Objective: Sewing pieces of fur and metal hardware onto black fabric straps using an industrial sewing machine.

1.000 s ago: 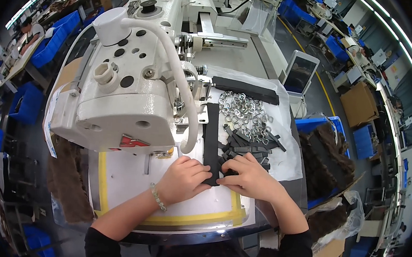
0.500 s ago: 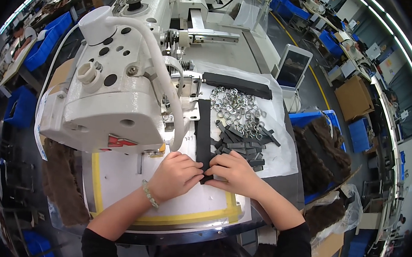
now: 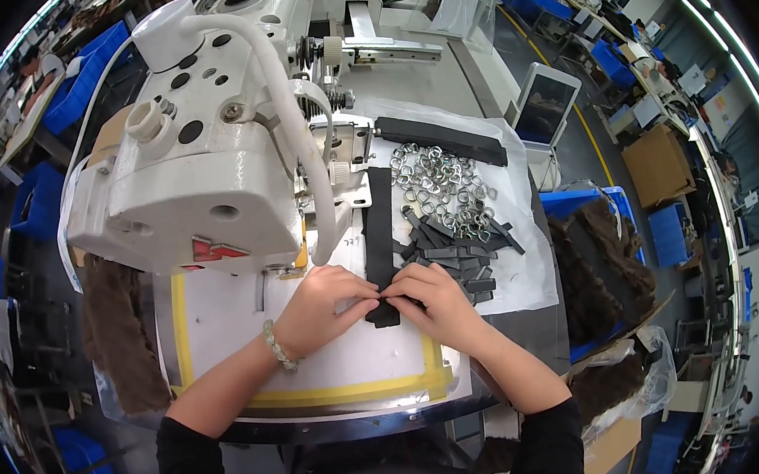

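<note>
A long black fabric strip (image 3: pixel 378 228) runs from beside the sewing machine's head toward me over the white work surface. My left hand (image 3: pixel 323 309) has thumb and fingers pinched together on the strip near its near end. From the other side, my right hand (image 3: pixel 432 305) pinches at the same spot, so the fingertips of both hands almost meet. Anything small between the fingertips is hidden. Just beyond my right hand lies a heap of short black strap pieces (image 3: pixel 454 262), with a pile of metal D-rings (image 3: pixel 438 188) behind it.
The large white sewing machine (image 3: pixel 188 211) fills the left side, its head close to my left hand. Another black strip (image 3: pixel 442 140) lies behind the rings. A small screen (image 3: pixel 546 105) stands at the right. Brown furry pieces (image 3: pixel 602 275) fill a blue bin; another furry piece (image 3: pixel 123 332) hangs at left.
My fingertips have come closer together on the strip, and the right fingers have drawn in. The strip's near end now shows more below my hands. The whole view has shifted slightly.
</note>
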`<state>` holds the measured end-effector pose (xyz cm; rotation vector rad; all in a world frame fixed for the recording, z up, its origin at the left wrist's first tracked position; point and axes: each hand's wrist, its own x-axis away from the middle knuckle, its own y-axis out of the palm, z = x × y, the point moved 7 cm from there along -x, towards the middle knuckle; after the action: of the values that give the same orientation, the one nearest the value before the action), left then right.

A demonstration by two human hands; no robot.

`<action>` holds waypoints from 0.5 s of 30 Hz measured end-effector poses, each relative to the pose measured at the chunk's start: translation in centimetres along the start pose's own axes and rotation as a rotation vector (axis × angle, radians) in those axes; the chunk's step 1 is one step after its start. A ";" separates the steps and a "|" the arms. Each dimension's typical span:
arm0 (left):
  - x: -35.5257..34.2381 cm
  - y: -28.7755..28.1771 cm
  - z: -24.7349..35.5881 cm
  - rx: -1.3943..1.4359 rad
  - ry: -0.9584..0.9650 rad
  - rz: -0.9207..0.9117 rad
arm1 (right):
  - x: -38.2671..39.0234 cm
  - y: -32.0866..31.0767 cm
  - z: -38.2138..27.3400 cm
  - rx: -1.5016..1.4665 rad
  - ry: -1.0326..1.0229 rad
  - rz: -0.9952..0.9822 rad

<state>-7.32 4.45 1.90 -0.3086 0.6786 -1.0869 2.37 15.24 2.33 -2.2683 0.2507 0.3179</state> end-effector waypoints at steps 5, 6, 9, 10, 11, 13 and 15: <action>0.0 0.0 -0.5 0.063 -0.047 0.007 | 0.0 -0.1 -0.1 -0.019 0.002 0.009; 0.0 0.0 -0.6 0.080 -0.056 0.017 | 0.0 -0.1 -0.1 -0.021 0.004 0.008; 0.0 -0.1 -0.8 0.107 -0.075 0.028 | 0.0 0.0 -0.1 -0.018 0.008 0.006; 0.0 -0.2 -0.8 0.119 -0.088 0.029 | 0.0 0.0 -0.1 -0.018 0.008 0.008; -0.1 -0.2 -0.8 0.118 -0.087 0.028 | 0.1 0.1 0.0 -0.022 0.015 0.009; -0.2 -0.2 -0.5 0.090 -0.079 0.030 | 0.1 0.0 0.2 -0.024 0.021 0.012; -0.3 -0.4 -0.2 0.048 -0.083 0.021 | -0.1 -0.4 -0.3 0.034 -0.037 0.068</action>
<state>-7.78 4.60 2.08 -0.3032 0.5803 -1.0627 2.46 15.31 2.85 -2.2219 0.3120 0.3873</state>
